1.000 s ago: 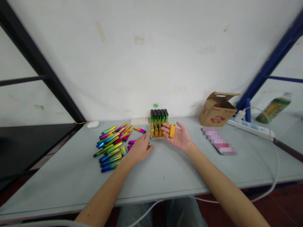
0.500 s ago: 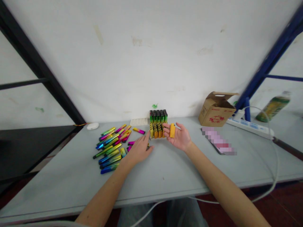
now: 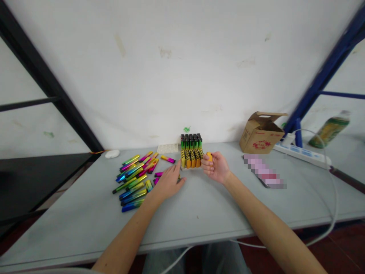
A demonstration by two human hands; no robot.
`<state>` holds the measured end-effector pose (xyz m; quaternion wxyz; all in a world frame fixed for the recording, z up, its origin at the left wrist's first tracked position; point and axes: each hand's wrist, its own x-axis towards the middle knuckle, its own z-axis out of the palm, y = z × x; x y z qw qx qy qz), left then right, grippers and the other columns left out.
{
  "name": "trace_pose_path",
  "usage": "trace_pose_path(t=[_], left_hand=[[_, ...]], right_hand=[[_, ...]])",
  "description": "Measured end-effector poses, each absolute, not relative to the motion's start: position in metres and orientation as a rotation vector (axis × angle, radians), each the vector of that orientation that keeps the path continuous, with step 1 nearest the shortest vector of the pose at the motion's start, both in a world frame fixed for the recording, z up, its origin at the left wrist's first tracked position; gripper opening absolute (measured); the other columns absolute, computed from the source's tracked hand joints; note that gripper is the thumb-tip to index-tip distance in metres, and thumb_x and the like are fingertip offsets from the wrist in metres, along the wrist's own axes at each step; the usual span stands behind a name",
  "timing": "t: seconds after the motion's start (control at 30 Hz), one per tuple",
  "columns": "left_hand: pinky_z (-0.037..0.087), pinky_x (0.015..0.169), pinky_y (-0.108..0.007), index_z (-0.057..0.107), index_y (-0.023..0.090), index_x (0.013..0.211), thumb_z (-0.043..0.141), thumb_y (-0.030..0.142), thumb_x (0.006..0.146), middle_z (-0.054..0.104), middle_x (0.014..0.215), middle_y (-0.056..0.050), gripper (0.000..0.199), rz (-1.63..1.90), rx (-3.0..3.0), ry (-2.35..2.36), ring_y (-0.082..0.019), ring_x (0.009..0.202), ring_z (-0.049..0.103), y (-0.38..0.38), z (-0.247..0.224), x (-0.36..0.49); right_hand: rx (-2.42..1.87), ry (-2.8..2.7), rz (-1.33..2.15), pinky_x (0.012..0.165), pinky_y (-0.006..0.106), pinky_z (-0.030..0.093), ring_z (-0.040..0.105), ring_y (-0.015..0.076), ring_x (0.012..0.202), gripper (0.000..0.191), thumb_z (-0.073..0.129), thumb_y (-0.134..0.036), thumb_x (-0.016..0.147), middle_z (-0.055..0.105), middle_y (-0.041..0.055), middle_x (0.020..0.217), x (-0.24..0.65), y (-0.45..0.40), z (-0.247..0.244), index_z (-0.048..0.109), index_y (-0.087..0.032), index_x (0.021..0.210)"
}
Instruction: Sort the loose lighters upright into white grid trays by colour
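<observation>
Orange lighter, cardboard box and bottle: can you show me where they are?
Orange lighter [image 3: 209,156]: head view, its visible end.
Cardboard box [image 3: 261,142]: head view, its printed front.
Bottle [image 3: 330,131]: head view, its label.

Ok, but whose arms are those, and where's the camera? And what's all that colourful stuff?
There's no robot here: those are a person's own bare arms. The camera is worn on their head, so you look forward and down like they do.

On the grey table, shiny colourful sticks, probably lighters, lie loose on the left. In the middle, green-and-black ones stand upright behind yellow-orange ones. A cardboard box sits to the right.

The right hand curls around one small yellow-orange piece. The left hand is beside the upright rows, fingers fairly straight.
</observation>
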<state>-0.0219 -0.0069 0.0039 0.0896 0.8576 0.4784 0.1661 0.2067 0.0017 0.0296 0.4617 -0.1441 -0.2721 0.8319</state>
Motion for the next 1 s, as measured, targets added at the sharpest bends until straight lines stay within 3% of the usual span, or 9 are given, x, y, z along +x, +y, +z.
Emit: trace_pose_path(t=[0.23,0.4,0.57,0.8,0.9,1.0], left_hand=[[0.038,0.104,-0.047,0.019,0.008,0.149,0.046,0.033,0.09,0.052,0.132,-0.023,0.069,0.476,2.557,1.424,-0.032,0.125,0.049,-0.006,0.003,-0.022],[0.037,0.105,-0.048,0.017,0.005,0.148,0.046,0.033,0.09,0.052,0.132,-0.024,0.071,0.45,2.563,1.432,-0.033,0.126,0.048,-0.006,0.003,-0.021],[0.037,0.105,-0.047,0.019,0.007,0.148,0.047,0.032,0.089,0.052,0.132,-0.023,0.07,0.451,2.552,1.438,-0.032,0.125,0.049,-0.008,0.006,-0.02],[0.037,0.105,-0.049,0.018,0.01,0.148,0.046,0.033,0.09,0.053,0.132,-0.021,0.069,0.467,2.562,1.426,-0.032,0.129,0.045,-0.009,0.005,-0.021],[0.037,0.105,-0.048,0.019,0.011,0.148,0.047,0.033,0.09,0.053,0.132,-0.02,0.069,0.473,2.552,1.432,-0.032,0.128,0.047,-0.009,0.005,-0.02],[0.038,0.104,-0.049,0.02,0.01,0.147,0.048,0.033,0.089,0.052,0.133,-0.022,0.069,0.47,2.539,1.438,-0.033,0.128,0.047,-0.009,0.005,-0.02]], right_hand=[[-0.346,-0.691,2.031,0.034,0.016,0.022,0.018,0.0073,0.039,0.022,0.042,-0.032,0.084,0.028,-0.0076,0.05,0.203,0.0,0.03,0.049,-0.017,0.069],[-0.323,-0.667,2.01,0.041,0.017,0.034,0.038,0.0084,0.046,0.028,0.045,-0.037,0.081,0.044,-0.0018,0.057,0.201,-0.003,0.031,0.058,-0.014,0.075],[-0.468,-0.774,1.894,0.06,0.022,0.047,0.053,0.0119,0.064,0.028,0.049,-0.031,0.081,0.058,0.0037,0.075,0.199,-0.002,0.031,0.066,-0.012,0.094],[-0.779,-1.353,1.123,0.083,0.033,0.047,0.06,0.0193,0.086,0.045,0.049,-0.06,0.087,0.065,0.0042,0.09,0.196,0.001,0.024,0.067,-0.021,0.101],[-0.891,-1.577,0.776,0.084,0.034,0.046,0.06,0.0196,0.088,0.043,0.05,-0.055,0.089,0.066,0.0051,0.095,0.196,-0.001,0.021,0.063,-0.02,0.111],[-0.92,-1.745,0.533,0.077,0.032,0.047,0.059,0.0173,0.077,0.034,0.054,-0.041,0.09,0.064,0.0032,0.083,0.192,-0.004,0.017,0.058,-0.019,0.117]])
